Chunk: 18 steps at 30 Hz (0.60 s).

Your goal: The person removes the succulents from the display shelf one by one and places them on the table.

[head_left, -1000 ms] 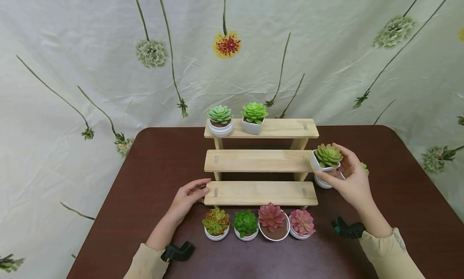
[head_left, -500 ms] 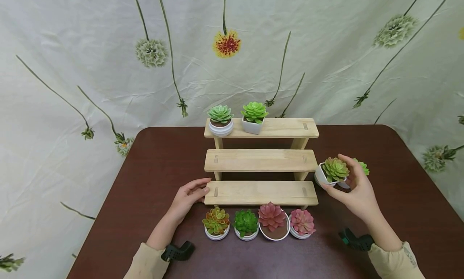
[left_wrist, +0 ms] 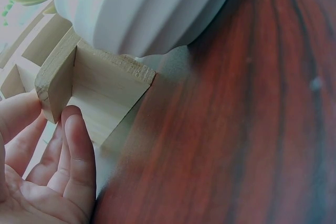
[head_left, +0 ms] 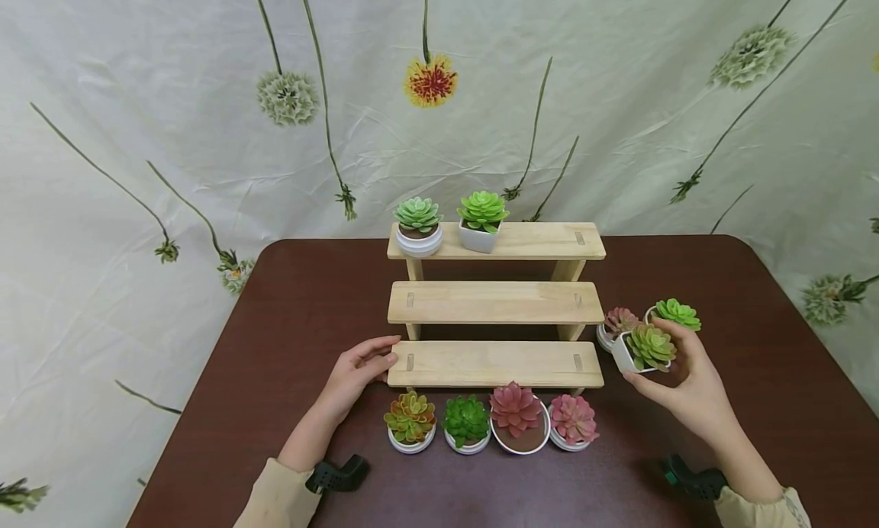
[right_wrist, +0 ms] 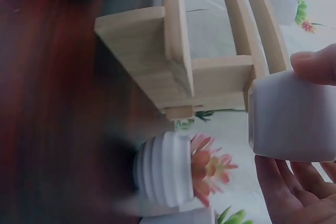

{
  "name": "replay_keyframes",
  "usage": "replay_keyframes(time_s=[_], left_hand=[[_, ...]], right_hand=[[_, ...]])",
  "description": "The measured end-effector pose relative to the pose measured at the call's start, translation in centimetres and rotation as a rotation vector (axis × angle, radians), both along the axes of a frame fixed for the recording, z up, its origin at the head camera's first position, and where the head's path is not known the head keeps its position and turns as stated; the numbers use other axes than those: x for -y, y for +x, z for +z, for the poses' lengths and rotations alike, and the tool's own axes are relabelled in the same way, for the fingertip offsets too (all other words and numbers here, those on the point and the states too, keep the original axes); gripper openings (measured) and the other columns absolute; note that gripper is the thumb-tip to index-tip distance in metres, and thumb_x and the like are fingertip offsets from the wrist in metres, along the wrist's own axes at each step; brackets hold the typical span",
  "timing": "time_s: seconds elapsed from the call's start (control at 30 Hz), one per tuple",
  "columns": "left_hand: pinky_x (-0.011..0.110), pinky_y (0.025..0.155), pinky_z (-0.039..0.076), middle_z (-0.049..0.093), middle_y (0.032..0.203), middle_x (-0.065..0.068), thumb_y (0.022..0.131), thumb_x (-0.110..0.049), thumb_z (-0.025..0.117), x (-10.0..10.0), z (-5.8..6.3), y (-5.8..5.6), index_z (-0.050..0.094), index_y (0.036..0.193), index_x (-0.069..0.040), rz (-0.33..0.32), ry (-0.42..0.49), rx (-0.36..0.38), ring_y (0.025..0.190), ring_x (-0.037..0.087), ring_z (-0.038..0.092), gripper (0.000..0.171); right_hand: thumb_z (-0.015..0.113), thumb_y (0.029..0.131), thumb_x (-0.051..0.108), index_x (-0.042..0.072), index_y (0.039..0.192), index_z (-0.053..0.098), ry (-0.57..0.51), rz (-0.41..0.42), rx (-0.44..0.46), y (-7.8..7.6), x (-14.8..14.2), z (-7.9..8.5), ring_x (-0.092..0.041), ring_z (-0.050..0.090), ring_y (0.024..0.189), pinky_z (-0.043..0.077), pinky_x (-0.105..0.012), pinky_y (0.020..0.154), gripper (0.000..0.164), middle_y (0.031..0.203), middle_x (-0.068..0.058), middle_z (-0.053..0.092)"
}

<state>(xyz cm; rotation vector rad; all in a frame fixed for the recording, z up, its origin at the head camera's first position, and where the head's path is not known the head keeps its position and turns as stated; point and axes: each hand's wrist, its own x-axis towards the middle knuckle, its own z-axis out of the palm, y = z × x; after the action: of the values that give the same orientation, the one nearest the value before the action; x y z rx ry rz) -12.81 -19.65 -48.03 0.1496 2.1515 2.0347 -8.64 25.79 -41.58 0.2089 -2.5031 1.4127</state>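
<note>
My right hand (head_left: 697, 394) grips a green potted succulent (head_left: 650, 348) by its square white pot (right_wrist: 294, 119), thumb on one side and fingers on the other. In the right wrist view the pot hangs above the table. Just behind it, right of the three-step wooden stand (head_left: 494, 364), are a reddish succulent (head_left: 621, 321) in a ribbed pot and a bright green succulent (head_left: 677, 313). At the stand's lowest step, my left hand (head_left: 352, 379) pinches the left end of the board (left_wrist: 55, 77) between thumb and fingers.
On the top step stand a pale green succulent (head_left: 417, 217) and a bright green one (head_left: 483, 211). In front of the stand is a row: an orange-green succulent (head_left: 409, 417), a dark green one (head_left: 466, 420) and two pink ones (head_left: 574, 419). A floral cloth (head_left: 172, 93) hangs behind the table.
My right hand has carried the green succulent from beside the middle step toward me and to the right, uncovering the reddish succulent. My left hand has stayed at the lowest step.
</note>
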Motion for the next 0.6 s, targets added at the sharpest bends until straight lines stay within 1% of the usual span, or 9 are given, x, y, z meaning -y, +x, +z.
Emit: replay_keyframes(time_s=[0.2,0.27,0.43,0.5,0.6], left_hand=[[0.027,0.070,0.052,0.056,0.120,0.022,0.091,-0.012,0.063,0.0,0.1,-0.1,0.055,0.128,0.002,0.001,-0.004,0.024,0.085,0.012,0.061,0.041],[0.027,0.070,0.052,0.056,0.120,0.023,0.091,-0.010,0.062,-0.2,0.8,0.2,0.054,0.128,0.004,0.001,-0.010,0.031,0.085,0.011,0.061,0.040],[0.027,0.070,0.052,0.057,0.118,0.022,0.090,-0.013,0.064,-0.1,0.6,0.2,0.056,0.126,0.003,0.003,-0.012,0.011,0.084,0.013,0.061,0.041],[0.027,0.069,0.052,0.058,0.118,0.020,0.090,-0.016,0.065,0.1,-0.2,-0.1,0.057,0.126,0.001,0.002,-0.003,0.002,0.085,0.014,0.062,0.041],[0.028,0.069,0.052,0.058,0.118,0.020,0.090,-0.016,0.065,0.1,-0.1,-0.1,0.057,0.126,0.001,-0.001,-0.003,-0.002,0.085,0.014,0.061,0.041]], right_hand=[[0.080,0.066,-0.009,-0.001,0.136,0.035,-0.019,-0.011,0.046,0.7,-0.3,-1.0,0.006,0.050,0.094,0.044,-0.010,0.068,0.084,0.120,0.011,0.043],[0.080,0.066,-0.009,-0.001,0.135,0.035,-0.011,-0.022,0.052,0.9,-0.3,-1.2,0.006,0.050,0.093,0.044,-0.010,0.068,0.084,0.117,0.012,0.043],[0.081,0.066,-0.006,-0.001,0.135,0.036,0.020,-0.040,0.066,1.4,-0.4,-1.8,0.008,0.050,0.091,0.042,-0.009,0.069,0.082,0.115,0.012,0.043],[0.081,0.066,-0.005,0.000,0.135,0.036,0.023,-0.038,0.071,1.5,-0.5,-2.1,0.009,0.049,0.093,0.042,-0.008,0.071,0.082,0.116,0.013,0.044],[0.082,0.067,-0.003,0.001,0.135,0.037,0.041,-0.043,0.077,1.6,-0.5,-2.7,0.011,0.048,0.094,0.040,-0.006,0.073,0.082,0.117,0.012,0.044]])
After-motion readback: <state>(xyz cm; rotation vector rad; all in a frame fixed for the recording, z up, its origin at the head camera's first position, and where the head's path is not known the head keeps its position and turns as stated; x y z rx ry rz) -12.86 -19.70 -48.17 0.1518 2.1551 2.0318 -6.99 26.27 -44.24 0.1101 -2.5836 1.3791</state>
